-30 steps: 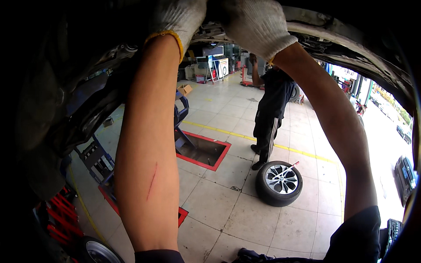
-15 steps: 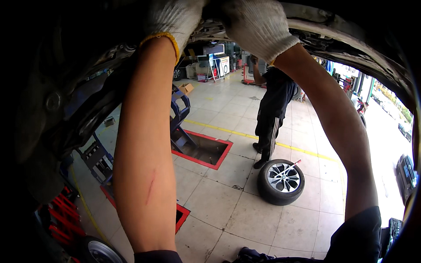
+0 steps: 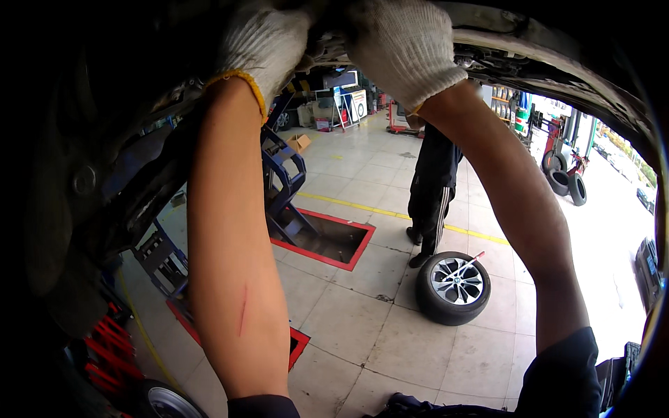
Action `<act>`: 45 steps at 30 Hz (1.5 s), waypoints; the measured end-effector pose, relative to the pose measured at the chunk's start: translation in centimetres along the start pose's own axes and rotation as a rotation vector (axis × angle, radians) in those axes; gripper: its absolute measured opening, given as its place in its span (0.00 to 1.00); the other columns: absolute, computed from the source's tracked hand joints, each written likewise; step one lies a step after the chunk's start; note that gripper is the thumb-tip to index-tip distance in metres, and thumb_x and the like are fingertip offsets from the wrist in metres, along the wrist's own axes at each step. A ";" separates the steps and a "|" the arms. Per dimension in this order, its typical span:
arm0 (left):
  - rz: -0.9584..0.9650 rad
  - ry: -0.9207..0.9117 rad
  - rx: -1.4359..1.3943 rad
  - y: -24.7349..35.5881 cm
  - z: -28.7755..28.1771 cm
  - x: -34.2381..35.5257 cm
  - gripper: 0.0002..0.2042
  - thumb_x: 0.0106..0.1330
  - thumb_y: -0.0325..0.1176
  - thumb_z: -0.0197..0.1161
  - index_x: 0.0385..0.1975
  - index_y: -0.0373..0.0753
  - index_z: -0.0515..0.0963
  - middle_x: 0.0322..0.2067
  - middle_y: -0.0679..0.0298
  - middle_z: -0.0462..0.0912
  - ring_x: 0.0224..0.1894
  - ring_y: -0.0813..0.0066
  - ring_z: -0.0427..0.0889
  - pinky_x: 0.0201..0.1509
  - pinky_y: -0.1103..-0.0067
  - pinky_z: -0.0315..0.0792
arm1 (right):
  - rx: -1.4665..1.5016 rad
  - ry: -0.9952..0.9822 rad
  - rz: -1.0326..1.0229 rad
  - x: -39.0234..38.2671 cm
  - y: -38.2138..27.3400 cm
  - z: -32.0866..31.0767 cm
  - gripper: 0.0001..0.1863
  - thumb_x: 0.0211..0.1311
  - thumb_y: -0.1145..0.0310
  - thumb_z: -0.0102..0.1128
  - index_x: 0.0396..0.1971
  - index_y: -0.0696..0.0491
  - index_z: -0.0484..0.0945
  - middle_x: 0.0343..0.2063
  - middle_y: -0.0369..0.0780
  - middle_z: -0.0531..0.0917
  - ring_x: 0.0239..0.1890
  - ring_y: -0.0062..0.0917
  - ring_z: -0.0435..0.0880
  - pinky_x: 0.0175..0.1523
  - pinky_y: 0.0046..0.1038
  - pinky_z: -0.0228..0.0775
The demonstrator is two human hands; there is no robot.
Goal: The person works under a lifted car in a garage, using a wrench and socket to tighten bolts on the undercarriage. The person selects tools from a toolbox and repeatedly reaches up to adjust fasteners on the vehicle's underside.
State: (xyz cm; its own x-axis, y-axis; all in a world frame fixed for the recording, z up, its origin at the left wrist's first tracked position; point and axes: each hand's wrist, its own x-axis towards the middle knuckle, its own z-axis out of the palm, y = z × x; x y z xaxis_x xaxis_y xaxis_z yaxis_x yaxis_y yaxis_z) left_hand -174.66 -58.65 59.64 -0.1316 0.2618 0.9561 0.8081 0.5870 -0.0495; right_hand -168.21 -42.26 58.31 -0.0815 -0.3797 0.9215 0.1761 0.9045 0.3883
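Both my arms reach up to the underside of a raised car (image 3: 550,63). My left hand (image 3: 266,52), in a white knit glove with a yellow cuff edge, is at the upper edge of the view against the dark underbody. Close by on the right is my right hand (image 3: 405,52), in a matching glove. The fingers of both hands are lost in shadow, so what they touch or hold is hidden. A thin red scratch marks my left forearm (image 3: 240,244).
A wheel (image 3: 432,306) with a red-ended tool across its rim lies on the tiled floor. Behind it stands another person (image 3: 432,188) in dark clothes. Blue lift arms (image 3: 282,164) rise beside a red-framed floor pit (image 3: 364,247). Loose tyres (image 3: 559,182) stand far right.
Both gloved hands have shifted slightly left in the view. My right forearm has also moved left, so the tyres behind show more. The standing person's raised arm is now hidden behind my glove.
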 end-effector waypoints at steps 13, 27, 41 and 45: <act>-0.079 0.216 -0.280 0.1 3.6 1.6 0.16 0.65 0.40 0.71 0.33 0.30 0.86 0.32 0.43 0.87 0.38 0.46 0.87 0.44 0.63 0.77 | 0.017 -0.162 0.206 -1.6 0.8 1.8 0.13 0.68 0.60 0.59 0.45 0.45 0.88 0.36 0.41 0.89 0.34 0.36 0.89 0.38 0.37 0.83; -0.070 0.228 -0.192 0.3 1.8 0.6 0.14 0.65 0.39 0.69 0.32 0.30 0.86 0.29 0.42 0.86 0.35 0.45 0.86 0.42 0.61 0.75 | 0.202 0.240 0.185 -2.7 -0.8 4.4 0.11 0.66 0.59 0.61 0.43 0.43 0.87 0.33 0.40 0.89 0.32 0.39 0.88 0.35 0.40 0.81; -0.114 0.072 -0.196 -1.3 2.5 1.2 0.17 0.70 0.46 0.65 0.45 0.38 0.87 0.40 0.51 0.89 0.41 0.53 0.87 0.52 0.65 0.78 | 0.111 -0.017 0.250 -1.8 -0.9 3.0 0.16 0.61 0.60 0.63 0.46 0.49 0.86 0.31 0.45 0.89 0.34 0.38 0.90 0.37 0.40 0.82; -0.218 0.072 -0.167 0.6 1.0 0.7 0.17 0.70 0.45 0.65 0.42 0.37 0.88 0.38 0.51 0.90 0.41 0.53 0.88 0.51 0.67 0.77 | 0.287 0.115 0.243 -1.7 -0.5 4.0 0.16 0.65 0.57 0.59 0.47 0.45 0.86 0.31 0.47 0.89 0.34 0.42 0.90 0.36 0.43 0.82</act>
State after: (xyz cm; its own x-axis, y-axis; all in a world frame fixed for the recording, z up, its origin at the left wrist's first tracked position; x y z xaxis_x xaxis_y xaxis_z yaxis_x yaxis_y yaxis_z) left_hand -174.83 -57.38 60.05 -0.2761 0.0846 0.9574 0.8496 0.4872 0.2020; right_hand -172.07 -41.32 56.46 0.0425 -0.1521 0.9874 -0.1066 0.9820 0.1559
